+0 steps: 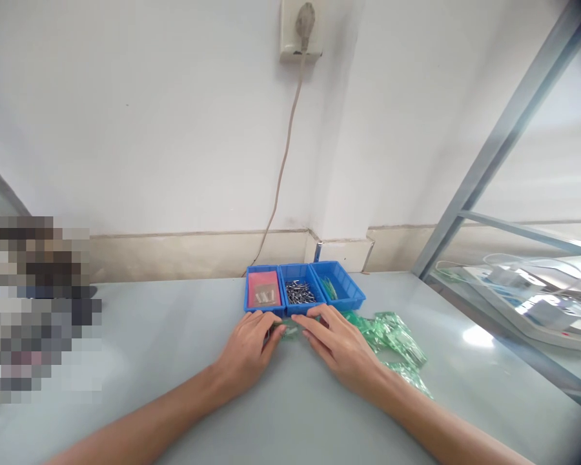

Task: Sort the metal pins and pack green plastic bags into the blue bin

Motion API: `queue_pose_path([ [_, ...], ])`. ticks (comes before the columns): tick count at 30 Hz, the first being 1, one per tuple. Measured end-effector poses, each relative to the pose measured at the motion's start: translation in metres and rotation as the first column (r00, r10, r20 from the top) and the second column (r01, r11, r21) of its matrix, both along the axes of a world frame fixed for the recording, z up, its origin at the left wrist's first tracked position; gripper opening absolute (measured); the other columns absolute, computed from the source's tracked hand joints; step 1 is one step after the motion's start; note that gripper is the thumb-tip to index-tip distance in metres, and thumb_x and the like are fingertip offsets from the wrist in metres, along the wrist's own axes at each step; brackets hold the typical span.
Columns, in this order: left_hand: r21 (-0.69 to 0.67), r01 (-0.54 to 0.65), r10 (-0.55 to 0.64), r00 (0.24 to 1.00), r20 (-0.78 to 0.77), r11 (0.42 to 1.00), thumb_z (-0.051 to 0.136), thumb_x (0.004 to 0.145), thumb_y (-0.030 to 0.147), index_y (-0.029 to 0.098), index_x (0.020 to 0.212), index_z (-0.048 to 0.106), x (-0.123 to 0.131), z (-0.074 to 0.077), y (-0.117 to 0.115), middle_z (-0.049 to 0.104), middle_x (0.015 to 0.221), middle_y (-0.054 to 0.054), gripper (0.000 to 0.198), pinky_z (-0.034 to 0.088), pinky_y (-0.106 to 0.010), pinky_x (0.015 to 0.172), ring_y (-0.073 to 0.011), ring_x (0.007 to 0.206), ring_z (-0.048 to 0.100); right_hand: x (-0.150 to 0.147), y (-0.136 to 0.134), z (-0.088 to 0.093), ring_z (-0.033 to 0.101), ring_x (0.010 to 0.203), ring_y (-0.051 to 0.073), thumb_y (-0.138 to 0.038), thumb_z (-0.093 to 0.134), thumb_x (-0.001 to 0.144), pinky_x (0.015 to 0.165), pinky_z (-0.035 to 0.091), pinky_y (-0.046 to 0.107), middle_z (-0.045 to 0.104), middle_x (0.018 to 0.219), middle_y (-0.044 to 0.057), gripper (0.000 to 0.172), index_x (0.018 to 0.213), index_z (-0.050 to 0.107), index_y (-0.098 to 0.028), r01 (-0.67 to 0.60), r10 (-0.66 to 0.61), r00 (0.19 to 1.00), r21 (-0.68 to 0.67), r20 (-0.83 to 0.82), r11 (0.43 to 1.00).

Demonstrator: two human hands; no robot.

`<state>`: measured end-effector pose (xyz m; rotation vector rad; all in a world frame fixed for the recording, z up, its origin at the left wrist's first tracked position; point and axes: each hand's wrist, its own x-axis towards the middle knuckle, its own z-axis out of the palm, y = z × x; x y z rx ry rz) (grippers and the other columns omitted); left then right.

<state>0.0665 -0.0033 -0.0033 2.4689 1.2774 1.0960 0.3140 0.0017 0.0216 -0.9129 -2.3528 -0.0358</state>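
A small clear, greenish plastic bag (pixel 291 329) lies low over the table between my two hands. My left hand (pixel 250 343) pinches its left end between thumb and fingers. At the other end, the closed fingers of my right hand (pixel 337 343) grip the bag's edge. What the bag contains is too small to make out. Just behind my hands stand three blue bins: the left bin (pixel 246 294) with a red sheet and a small clear packet, the middle bin (pixel 304 267) with many small metal pieces, and the right bin (pixel 353 298) with a few thin green pieces.
Beside my right forearm, a heap of green plastic bags (pixel 392 336) is spread on the grey table (pixel 184 323). A cable (pixel 285 155) hangs from a wall socket (pixel 286 32) behind the bins. Metal frame bars (pixel 494 148) and white devices (pixel 518 303) are at right. A blurred person (pixel 39 290) is at left.
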Motion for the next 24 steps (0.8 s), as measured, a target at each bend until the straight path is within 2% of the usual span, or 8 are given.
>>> queue_pose_path([
  [9, -0.025, 0.018, -0.018, 1.000, 0.001, 1.000, 0.043, 0.114, 0.036, 0.022, 0.104, 0.064, -0.0009, -0.0012, -0.0003, 0.070, 0.093, -0.003, 0.027, 0.049, -0.036, 0.081, -0.0211, 0.086, 0.062, 0.0003, -0.0004, -0.0005, 0.066, 0.104, 0.025, -0.022, 0.047, 0.112, 0.088, 0.060, 0.040, 0.065, 0.118, 0.012, 0.028, 0.133, 0.066, -0.025, 0.007, -0.009, 0.998, -0.034, -0.056, 0.999],
  [16, 0.022, 0.037, -0.037, 0.999, -0.018, 0.999, 0.044, 0.115, 0.034, 0.022, 0.105, 0.062, -0.0010, -0.0030, 0.0005, 0.069, 0.094, -0.002, 0.024, 0.045, -0.036, 0.081, -0.0204, 0.084, 0.061, -0.0014, -0.0042, 0.0032, 0.067, 0.109, 0.026, -0.023, 0.050, 0.111, 0.093, 0.061, 0.041, 0.065, 0.121, 0.012, 0.033, 0.141, 0.062, -0.027, -0.068, 0.062, 0.995, -0.084, -0.077, 0.994],
  [24, 0.037, 0.031, -0.029, 0.999, -0.042, 0.999, 0.045, 0.114, 0.033, 0.021, 0.099, 0.059, -0.0006, -0.0030, 0.0006, 0.067, 0.087, -0.001, 0.024, 0.043, -0.036, 0.080, -0.0198, 0.080, 0.058, -0.0012, -0.0012, -0.0003, 0.068, 0.110, 0.027, -0.023, 0.052, 0.110, 0.094, 0.060, 0.044, 0.066, 0.124, 0.012, 0.032, 0.140, 0.064, -0.026, -0.026, 0.021, 0.998, -0.100, -0.053, 0.995],
])
